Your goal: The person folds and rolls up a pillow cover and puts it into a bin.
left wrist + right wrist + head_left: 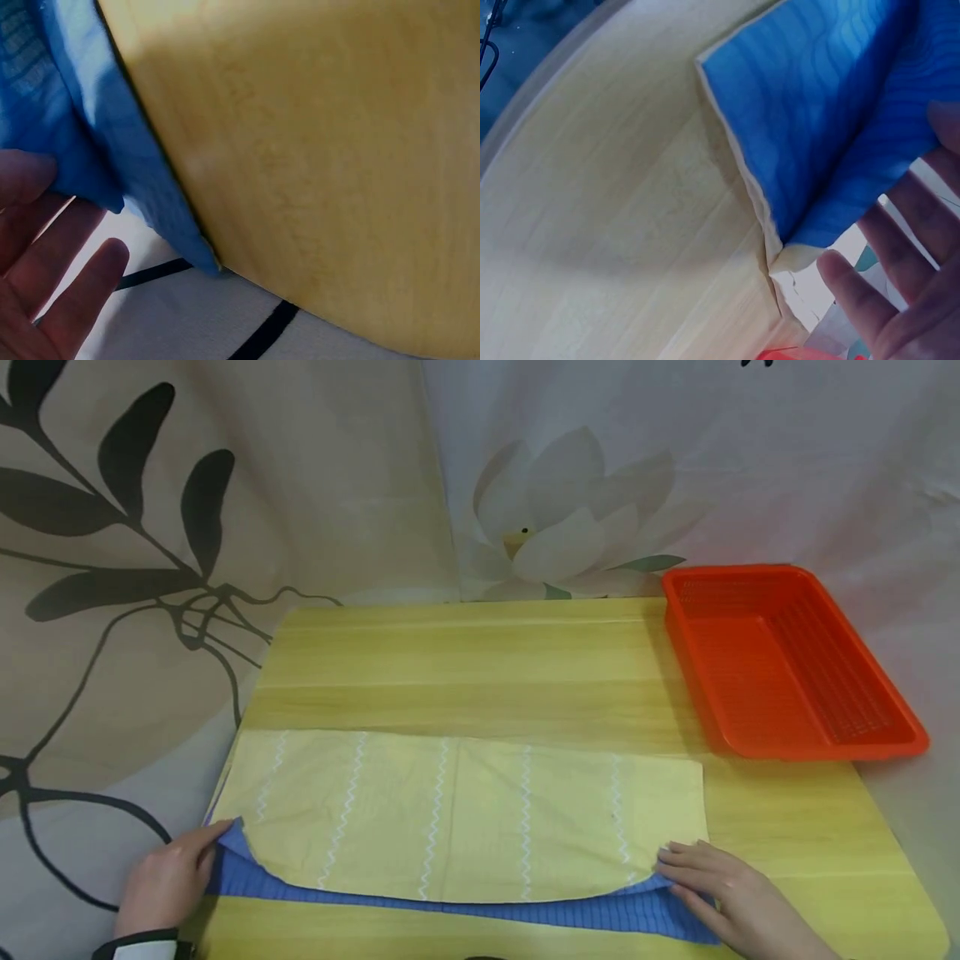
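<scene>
A cloth (480, 818), pale yellow with white zigzag lines on one face, lies across the near part of the table. Along its near side the blue striped face (555, 916) shows below the lifted yellow layer. My left hand (165, 878) pinches the layer's near left corner between thumb and fingers. At the near right corner, my right hand (738, 893) holds the same layer. In the left wrist view the thumb lies on blue fabric (82, 157). The right wrist view shows the blue inside (802, 127) opened between two layers, with fingers behind the upper one.
A red plastic basket (757, 677) stands at the table's back right. The wood-grain table (465, 668) has its left edge close to my left hand. Printed curtains (337, 485) hang behind and to the sides.
</scene>
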### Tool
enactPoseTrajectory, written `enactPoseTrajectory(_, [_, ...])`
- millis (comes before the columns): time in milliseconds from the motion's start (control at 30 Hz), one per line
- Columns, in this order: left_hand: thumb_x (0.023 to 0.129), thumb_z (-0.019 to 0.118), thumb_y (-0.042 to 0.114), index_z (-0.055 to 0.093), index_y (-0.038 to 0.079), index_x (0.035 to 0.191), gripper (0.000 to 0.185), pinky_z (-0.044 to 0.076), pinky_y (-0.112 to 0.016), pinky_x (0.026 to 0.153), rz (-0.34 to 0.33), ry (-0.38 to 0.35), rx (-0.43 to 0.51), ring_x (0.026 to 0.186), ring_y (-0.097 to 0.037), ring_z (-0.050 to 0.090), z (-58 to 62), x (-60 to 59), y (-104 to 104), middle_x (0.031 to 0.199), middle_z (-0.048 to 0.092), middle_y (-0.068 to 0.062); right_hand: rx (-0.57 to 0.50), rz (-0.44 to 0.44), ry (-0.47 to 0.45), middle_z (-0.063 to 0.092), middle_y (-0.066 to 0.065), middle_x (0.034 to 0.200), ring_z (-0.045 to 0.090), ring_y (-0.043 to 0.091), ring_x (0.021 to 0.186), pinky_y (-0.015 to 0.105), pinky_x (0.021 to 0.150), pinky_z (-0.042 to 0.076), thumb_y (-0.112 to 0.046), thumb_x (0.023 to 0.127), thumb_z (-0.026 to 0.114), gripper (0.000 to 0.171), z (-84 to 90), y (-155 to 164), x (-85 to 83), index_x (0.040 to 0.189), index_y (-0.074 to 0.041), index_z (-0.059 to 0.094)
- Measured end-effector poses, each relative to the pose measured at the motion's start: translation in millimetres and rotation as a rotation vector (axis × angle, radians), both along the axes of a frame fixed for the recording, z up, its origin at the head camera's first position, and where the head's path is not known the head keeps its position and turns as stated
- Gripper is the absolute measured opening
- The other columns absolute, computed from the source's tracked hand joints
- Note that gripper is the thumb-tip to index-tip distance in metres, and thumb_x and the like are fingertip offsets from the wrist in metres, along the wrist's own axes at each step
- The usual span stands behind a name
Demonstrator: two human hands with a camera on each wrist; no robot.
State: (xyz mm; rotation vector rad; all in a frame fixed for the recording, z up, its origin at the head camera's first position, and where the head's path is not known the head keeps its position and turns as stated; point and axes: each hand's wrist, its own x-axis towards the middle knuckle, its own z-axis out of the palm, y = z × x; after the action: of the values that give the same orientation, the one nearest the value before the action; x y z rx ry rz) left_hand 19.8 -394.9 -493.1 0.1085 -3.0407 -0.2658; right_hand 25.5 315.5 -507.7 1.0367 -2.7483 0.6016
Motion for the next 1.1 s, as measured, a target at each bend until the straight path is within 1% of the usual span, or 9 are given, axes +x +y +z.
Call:
enactPoseTrajectory(100, [0.082,0.077,-0.013,0.074,-0.008,0.117,0.035,0.051,-0.060,0.057,0.000,0.010,-0.003,0.070,-0.048,0.068,-5.8,0.6,-1.5,0.091,0.072,-0.032,0.016,0.009,-0.022,0.077,-0.004,0.126,0.072,0.024,0.114,0.004,0.119,0.014,-0.016,0.081,0.092,0.044,0.2,-0.6,-0.1,0.123,-0.022,0.082])
enactPoseTrajectory(233, [0.082,0.077,-0.013,0.074,-0.006,0.119,0.037,0.050,-0.060,0.056,0.013,0.041,0.006,0.072,-0.049,0.068,-8.0,-0.3,-6.1,0.094,0.072,-0.033,-0.008,0.028,0.018,0.077,-0.003,0.127,0.072,0.025,0.115,0.007,0.122,0.018,-0.013,0.078,0.092,0.047,4.7,0.5,-2.8,0.124,-0.021,0.082])
enactPoseTrajectory(400, [0.081,0.076,-0.015,0.073,-0.004,0.121,0.042,0.051,-0.065,0.058,-0.006,0.117,-0.010,0.076,-0.055,0.068,2.1,-0.9,-10.7,0.099,0.071,-0.036,-0.064,0.030,0.037,0.077,-0.003,0.128,0.071,0.024,0.117,0.010,0.122,0.022,-0.011,0.075,0.092,0.053,14.1,0.4,-3.6,0.125,-0.021,0.081])
enactPoseTrajectory(533, [0.077,0.077,-0.017,0.073,-0.005,0.119,0.044,0.053,-0.068,0.063,-0.032,0.157,-0.040,0.078,-0.056,0.068,9.0,0.2,-8.6,0.101,0.072,-0.036,-0.060,0.059,0.022,0.077,-0.004,0.126,0.072,0.022,0.115,0.009,0.122,0.021,-0.012,0.074,0.094,0.053,13.0,-2.9,-1.2,0.125,-0.022,0.081])
enactPoseTrajectory(667, [0.077,0.078,-0.016,0.073,-0.006,0.116,0.041,0.055,-0.066,0.063,-0.052,0.091,-0.069,0.077,-0.054,0.070,4.3,0.3,-2.8,0.103,0.073,-0.034,-0.017,0.072,0.011,0.078,-0.003,0.124,0.074,0.023,0.112,0.009,0.123,0.017,-0.016,0.075,0.095,0.050,5.5,-4.9,1.3,0.123,-0.021,0.082])
enactPoseTrajectory(800, [0.080,0.077,-0.015,0.073,-0.008,0.118,0.039,0.057,-0.067,0.069,-0.024,-0.004,-0.056,0.086,-0.055,0.071,-5.6,0.9,0.4,0.110,0.072,-0.034,0.010,0.049,-0.031,0.078,-0.002,0.125,0.074,0.026,0.113,0.006,0.121,0.013,-0.023,0.079,0.094,0.045,0.7,-4.2,3.5,0.123,-0.020,0.082])
enactPoseTrajectory(867, [0.081,0.074,-0.017,0.072,-0.010,0.120,0.040,0.056,-0.067,0.071,-0.006,-0.024,-0.050,0.090,-0.055,0.071,-8.9,0.9,0.2,0.115,0.071,-0.035,0.021,0.026,-0.058,0.078,-0.002,0.125,0.073,0.026,0.113,0.004,0.120,0.012,-0.027,0.082,0.093,0.041,0.6,-4.2,4.2,0.122,-0.021,0.082])
enactPoseTrajectory(967, [0.081,0.070,-0.020,0.070,-0.010,0.122,0.043,0.056,-0.066,0.070,0.001,-0.029,-0.043,0.090,-0.055,0.070,-11.3,0.7,-1.1,0.116,0.071,-0.036,0.045,-0.014,-0.086,0.078,-0.002,0.125,0.073,0.027,0.113,0.003,0.119,0.009,-0.032,0.086,0.090,0.035,2.3,-4.6,4.6,0.119,-0.022,0.083])
enactPoseTrajectory(1100, [0.081,0.068,-0.020,0.069,-0.010,0.125,0.045,0.056,-0.066,0.072,0.003,-0.026,-0.028,0.093,-0.056,0.069,-8.5,-3.0,0.0,0.119,0.069,-0.036,0.060,-0.056,-0.079,0.078,-0.003,0.124,0.073,0.027,0.113,0.003,0.119,0.008,-0.035,0.087,0.089,0.033,4.5,-7.5,2.8,0.117,-0.023,0.084])
